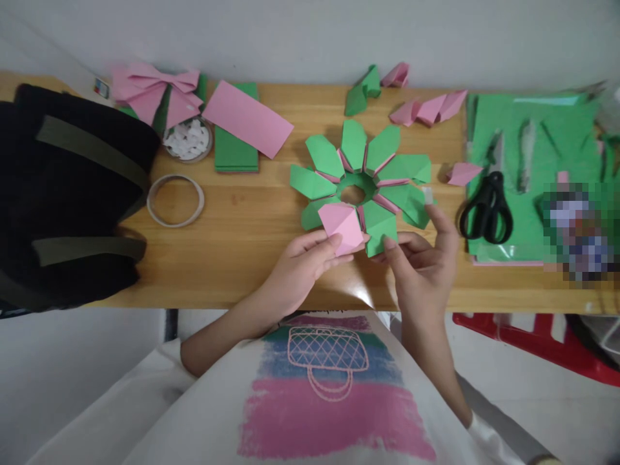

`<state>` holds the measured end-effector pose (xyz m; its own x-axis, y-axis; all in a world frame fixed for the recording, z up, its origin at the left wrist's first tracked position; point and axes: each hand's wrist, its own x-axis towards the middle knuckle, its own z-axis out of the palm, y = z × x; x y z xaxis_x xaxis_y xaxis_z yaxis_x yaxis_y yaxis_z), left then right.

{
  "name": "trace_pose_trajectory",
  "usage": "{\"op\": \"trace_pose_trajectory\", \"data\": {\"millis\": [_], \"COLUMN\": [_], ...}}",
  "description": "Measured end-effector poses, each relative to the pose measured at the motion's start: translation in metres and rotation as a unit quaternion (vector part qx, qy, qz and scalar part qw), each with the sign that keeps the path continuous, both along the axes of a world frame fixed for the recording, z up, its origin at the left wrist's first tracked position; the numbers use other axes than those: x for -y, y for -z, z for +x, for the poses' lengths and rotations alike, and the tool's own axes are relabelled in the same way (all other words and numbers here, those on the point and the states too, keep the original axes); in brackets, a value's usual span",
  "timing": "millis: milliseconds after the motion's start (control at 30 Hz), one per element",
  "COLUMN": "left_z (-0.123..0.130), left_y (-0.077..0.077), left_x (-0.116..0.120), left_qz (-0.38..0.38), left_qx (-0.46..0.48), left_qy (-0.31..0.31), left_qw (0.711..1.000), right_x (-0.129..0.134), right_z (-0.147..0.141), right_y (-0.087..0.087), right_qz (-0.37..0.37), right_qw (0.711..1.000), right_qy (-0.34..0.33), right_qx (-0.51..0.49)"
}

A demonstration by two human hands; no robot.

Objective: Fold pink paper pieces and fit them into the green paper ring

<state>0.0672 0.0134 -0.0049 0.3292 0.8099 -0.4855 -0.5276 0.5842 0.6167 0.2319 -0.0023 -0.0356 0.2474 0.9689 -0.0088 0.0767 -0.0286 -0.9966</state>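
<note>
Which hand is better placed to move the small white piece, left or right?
Probably the right hand: the small white piece shows at its index fingertip, though its thumb is on a green petal. The left hand pinches a pink folded piece.

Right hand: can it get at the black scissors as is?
Probably yes. The scissors lie just to the right of the right hand, handles uncovered, nothing visible between. But its thumb and fingers pinch a green petal, so it would likely need to let go first.
</note>
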Motion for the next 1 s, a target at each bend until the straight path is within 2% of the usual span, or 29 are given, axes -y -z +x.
{"op": "trace_pose_trajectory", "data": {"millis": [400, 633, 1000], "left_z": [0.0025, 0.0046, -0.0020], "left_y": [0.0007, 0.0050, 0.0017], "left_x": [-0.0009, -0.0022, -0.0004], "left_qz": [-0.021, -0.005, -0.017], "left_qx": [0.004, 0.021, 0.028], "left_qy": [-0.009, -0.002, -0.007], "left_qw": [1.000, 1.000, 0.999], "right_x": [-0.0011, 0.0001, 0.0007], "right_z": [0.0004, 0.0001, 0.0005], "right_y": [-0.0007, -0.0010, -0.0028], "right_qz": [0.002, -0.011, -0.008], "right_qw": [1.000, 1.000, 1.000], "right_qy": [-0.006, -0.005, 0.003], "right_qx": [-0.008, -0.005, -0.005]}}
